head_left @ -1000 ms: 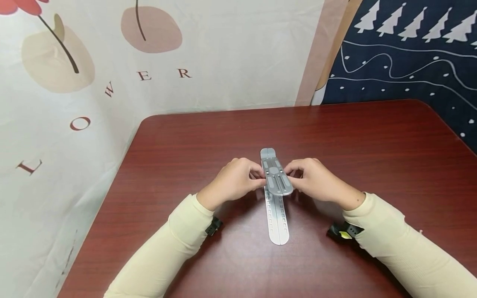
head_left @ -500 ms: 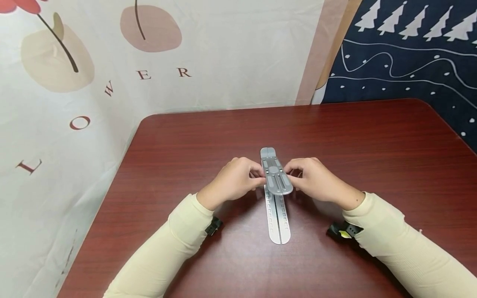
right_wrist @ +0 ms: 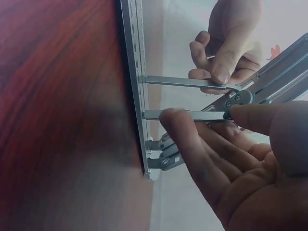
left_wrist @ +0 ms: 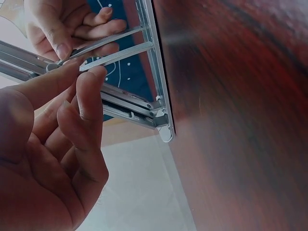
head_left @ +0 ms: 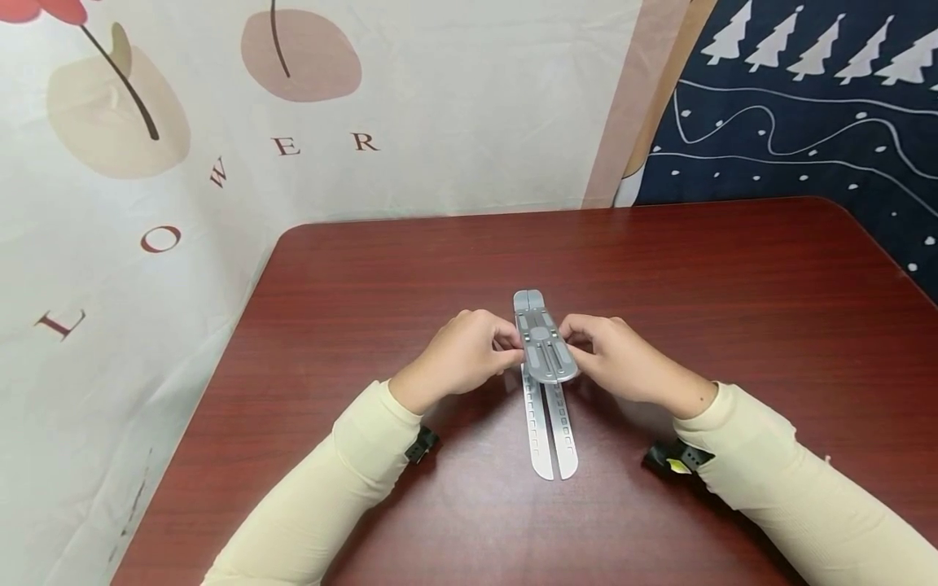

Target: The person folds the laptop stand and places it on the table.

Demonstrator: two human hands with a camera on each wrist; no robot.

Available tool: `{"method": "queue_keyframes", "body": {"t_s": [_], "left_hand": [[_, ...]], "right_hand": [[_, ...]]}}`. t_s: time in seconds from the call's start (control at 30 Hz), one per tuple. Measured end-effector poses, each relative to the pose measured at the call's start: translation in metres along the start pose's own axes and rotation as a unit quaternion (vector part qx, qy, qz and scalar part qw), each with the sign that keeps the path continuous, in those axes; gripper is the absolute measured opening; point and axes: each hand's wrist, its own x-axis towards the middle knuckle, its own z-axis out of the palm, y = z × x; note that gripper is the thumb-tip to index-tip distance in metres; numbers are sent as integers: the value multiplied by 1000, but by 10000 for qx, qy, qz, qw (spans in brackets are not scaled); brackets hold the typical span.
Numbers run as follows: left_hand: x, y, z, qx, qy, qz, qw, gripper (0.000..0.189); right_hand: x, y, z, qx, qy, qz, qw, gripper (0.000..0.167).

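A silver folding laptop stand (head_left: 542, 352) stands mid-table, its upper arms sloping above two slotted base rails (head_left: 538, 431). The rails lie slightly apart at the near end and together at the far end. From the left, my left hand (head_left: 463, 354) pinches one thin support strut (right_wrist: 185, 83) between thumb and fingers. My right hand (head_left: 630, 358) pinches the other strut (right_wrist: 207, 116) from the opposite side. Both struts run from the rails to the upper arms, as the wrist views show. In the head view the upper part hides the fingertips.
The reddish-brown wooden table (head_left: 381, 277) reaches back to a printed cloth (head_left: 469, 106) with letters. A dark blue cloth (head_left: 791, 130) with white trees hangs at the right. Black wrist-worn devices sit under both sleeves.
The near ends of the base rails have parted, the right rail swinging rightward and leaving a narrow gap. My right hand has shifted very slightly; my left hand has stayed nearly still.
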Motion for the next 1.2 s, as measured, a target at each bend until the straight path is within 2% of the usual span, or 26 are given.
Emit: {"method": "queue_keyframes", "body": {"t_s": [0.17, 0.97, 1.2], "left_hand": [[0, 0, 0, 105, 46, 25, 9999, 7], [-1, 2, 1, 334, 189, 34, 9993, 8], [-1, 1, 2, 330, 199, -24, 9993, 7]], "right_hand": [[-1, 0, 1, 156, 28, -20, 9999, 10], [-2, -1, 0, 86, 139, -96, 9998, 15], [2, 3, -1, 22, 83, 58, 9999, 10]]}}
